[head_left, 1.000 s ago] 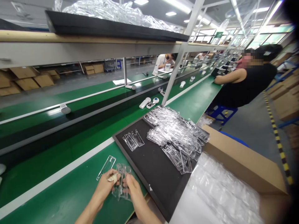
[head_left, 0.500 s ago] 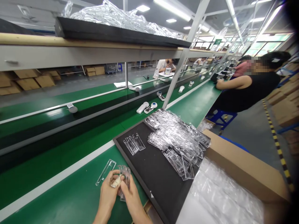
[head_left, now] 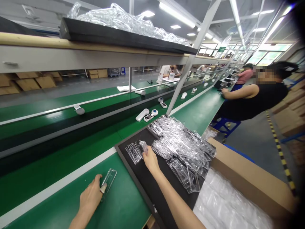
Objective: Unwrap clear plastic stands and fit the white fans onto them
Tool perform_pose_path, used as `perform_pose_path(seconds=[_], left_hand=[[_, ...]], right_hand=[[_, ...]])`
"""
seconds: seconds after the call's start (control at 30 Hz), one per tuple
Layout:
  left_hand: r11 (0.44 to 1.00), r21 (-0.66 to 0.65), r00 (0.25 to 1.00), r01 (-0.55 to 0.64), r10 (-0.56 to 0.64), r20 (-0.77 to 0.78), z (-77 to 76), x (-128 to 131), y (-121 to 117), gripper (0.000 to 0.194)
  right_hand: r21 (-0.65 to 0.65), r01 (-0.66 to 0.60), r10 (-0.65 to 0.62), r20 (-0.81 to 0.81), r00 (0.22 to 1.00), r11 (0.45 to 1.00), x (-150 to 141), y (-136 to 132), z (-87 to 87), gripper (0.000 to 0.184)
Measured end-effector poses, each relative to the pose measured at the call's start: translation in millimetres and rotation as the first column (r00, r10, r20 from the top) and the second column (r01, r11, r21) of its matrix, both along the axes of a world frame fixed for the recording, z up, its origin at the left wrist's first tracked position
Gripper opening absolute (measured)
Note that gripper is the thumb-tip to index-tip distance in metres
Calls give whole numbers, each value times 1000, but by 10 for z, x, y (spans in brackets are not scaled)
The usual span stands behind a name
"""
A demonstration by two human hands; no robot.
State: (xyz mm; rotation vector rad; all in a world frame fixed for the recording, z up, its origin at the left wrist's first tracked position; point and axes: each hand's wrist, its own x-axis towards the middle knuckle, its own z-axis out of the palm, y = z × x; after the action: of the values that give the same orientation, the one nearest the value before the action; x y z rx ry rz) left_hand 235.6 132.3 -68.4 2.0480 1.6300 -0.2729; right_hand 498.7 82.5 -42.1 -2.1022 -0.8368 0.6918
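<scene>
On the green bench, my left hand point(head_left: 90, 194) has its fingers at the near side of a slim clear plastic frame point(head_left: 110, 178), pinching its edge. A pale wrap covers one of that hand's fingertips. Over the black tray point(head_left: 140, 178), my right hand point(head_left: 150, 159) is closed on clear plastic pieces point(head_left: 143, 145), whose number I cannot make out. They stand at the right end of a short row of similar clear frames point(head_left: 133, 152). A large heap of clear frames point(head_left: 181, 143) fills the tray's right side.
White handheld devices point(head_left: 142, 115) lie on the line beyond the tray. A slanted metal post point(head_left: 182, 82) rises behind it. Overhead, a shelf point(head_left: 95, 55) carries another tray of clear parts. A cardboard box point(head_left: 247, 168) and clear bags stand right; a co-worker point(head_left: 257, 98) sits farther along.
My hands have parted. The right one has carried the clear pieces from the bench to the row in the tray; the left one has moved to the single frame, which has turned slightly.
</scene>
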Motion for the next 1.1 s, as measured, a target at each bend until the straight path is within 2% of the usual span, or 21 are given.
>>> perform_pose_path(seconds=[0.07,0.13,0.23,0.3,0.37,0.43,0.5,0.6,0.67,0.73,0.9,1.1], left_hand=[[1000,-21,1000,10,-10,15,-59,-4,-13,28],[999,-36,995,-26,29,93,-118,-28,-10,23],[974,-152,926,-170,211,314,-176,-76,15,19],[924,-278,792,-263,371,484,-157,-58,21,25],[861,-395,609,-320,507,610,-75,40,15,34],[811,-486,446,-326,585,677,49,213,8,41],[789,-547,362,-280,614,701,172,424,13,44],[786,-591,342,-182,614,711,276,723,43,45],[788,-599,348,-144,607,715,284,879,68,45],[789,-602,349,-126,603,717,266,1004,90,43],[786,-607,350,-116,605,715,240,1253,102,40],[829,-552,394,-93,540,744,247,1457,110,37]], right_hand=[[-53,26,-19,137,990,998,88,183,15,34],[-105,28,-4,219,976,994,108,319,0,32],[-172,-4,52,275,960,985,146,435,-65,18],[-208,-44,102,275,956,977,221,470,-126,12],[-243,-86,148,248,957,966,310,482,-189,12],[-265,-108,171,228,959,958,369,476,-243,15],[-270,-100,167,238,957,958,378,460,-276,19],[-265,-71,142,262,955,962,338,446,-289,29],[-263,-61,128,245,961,963,324,453,-287,41],[-258,-60,114,202,973,964,343,466,-287,45],[-163,-65,77,66,995,984,428,447,-282,14],[72,-25,35,-132,991,997,354,286,-220,14]])
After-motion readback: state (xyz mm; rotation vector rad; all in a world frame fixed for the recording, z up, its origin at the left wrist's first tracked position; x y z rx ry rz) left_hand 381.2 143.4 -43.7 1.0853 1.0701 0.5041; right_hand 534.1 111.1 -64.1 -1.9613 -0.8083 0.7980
